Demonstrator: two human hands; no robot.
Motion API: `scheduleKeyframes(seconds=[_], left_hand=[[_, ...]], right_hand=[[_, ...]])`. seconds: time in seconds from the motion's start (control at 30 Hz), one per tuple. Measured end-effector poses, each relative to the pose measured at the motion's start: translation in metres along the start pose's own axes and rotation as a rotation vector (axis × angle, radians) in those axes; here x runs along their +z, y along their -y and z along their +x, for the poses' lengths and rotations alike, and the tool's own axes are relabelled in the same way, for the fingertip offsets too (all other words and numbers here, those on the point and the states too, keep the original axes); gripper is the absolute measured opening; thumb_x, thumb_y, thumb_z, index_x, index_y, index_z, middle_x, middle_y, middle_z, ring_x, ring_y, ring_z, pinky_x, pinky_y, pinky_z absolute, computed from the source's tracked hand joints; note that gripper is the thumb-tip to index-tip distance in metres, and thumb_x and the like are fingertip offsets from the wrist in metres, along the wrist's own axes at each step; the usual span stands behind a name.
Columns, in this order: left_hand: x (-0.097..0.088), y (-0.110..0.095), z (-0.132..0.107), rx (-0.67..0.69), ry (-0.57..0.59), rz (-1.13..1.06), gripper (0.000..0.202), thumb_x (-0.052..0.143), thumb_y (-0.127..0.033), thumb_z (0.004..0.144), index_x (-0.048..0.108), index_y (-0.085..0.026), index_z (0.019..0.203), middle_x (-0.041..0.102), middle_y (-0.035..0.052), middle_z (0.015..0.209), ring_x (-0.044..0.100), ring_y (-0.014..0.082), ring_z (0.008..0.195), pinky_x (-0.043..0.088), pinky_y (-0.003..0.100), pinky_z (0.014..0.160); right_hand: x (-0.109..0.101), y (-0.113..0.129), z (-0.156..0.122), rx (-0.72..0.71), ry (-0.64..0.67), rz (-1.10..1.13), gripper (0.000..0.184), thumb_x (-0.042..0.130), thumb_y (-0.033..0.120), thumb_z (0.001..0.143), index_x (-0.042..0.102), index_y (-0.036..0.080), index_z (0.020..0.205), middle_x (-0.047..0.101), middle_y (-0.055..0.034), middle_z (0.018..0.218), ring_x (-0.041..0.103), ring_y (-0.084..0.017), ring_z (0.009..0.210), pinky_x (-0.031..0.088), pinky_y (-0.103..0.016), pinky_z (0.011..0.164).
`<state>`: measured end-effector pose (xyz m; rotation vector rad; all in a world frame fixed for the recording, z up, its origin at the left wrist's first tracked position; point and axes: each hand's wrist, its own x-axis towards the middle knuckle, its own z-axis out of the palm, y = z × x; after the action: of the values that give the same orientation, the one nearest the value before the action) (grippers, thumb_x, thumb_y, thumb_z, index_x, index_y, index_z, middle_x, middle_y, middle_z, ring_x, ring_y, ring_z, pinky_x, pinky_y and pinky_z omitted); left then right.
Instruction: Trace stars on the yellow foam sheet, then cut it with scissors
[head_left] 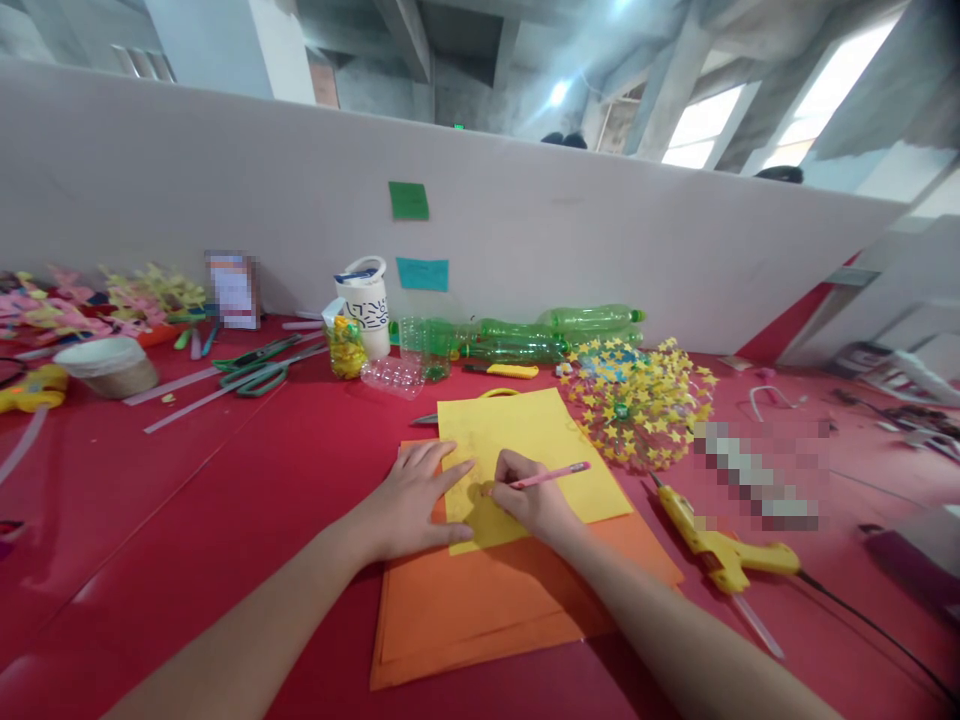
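My right hand (534, 495) grips a pink pencil (553, 474), its tip down on a yellow sheet (525, 425). Faint marks seem to show on the yellow sheet near its left side. Fingers spread, my left hand (409, 500) lies flat across the left edge of that sheet. Beneath it are several orange sheets (480, 620), stacked on the red table. Scissors (499, 393) with a yellow handle lie partly hidden behind the yellow sheet's far edge.
A yellow glue gun (720, 545) with a trailing cord lies at right. Yellow paper stars on stems (630, 410) stand behind it. Green bottles (517, 340), a yellow cutter (512, 371), a white cup (367, 310) and green scissors (259, 375) line the back.
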<state>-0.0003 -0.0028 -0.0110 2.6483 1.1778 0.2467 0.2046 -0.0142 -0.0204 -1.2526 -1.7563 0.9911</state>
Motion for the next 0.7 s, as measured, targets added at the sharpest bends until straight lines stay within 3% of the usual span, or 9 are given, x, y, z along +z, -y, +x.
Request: scheduleKeyframes(seconds=[0.7], left_hand=[[0.0011,0.0004,0.0000,0.010,-0.010,0.030,0.077,0.040,-0.073,0.073,0.033,-0.027,0.134,0.025,0.0118,0.140,0.020,0.0346,0.126,0.018,0.050,0.099]], right_hand=[[-0.0004,-0.0010,-0.0013,0.014,0.036,0.005,0.011,0.048,0.013,0.066,0.040,0.019,0.061,0.040,0.0061,0.049,0.034,-0.008,0.046,0.022,-0.021,0.044]])
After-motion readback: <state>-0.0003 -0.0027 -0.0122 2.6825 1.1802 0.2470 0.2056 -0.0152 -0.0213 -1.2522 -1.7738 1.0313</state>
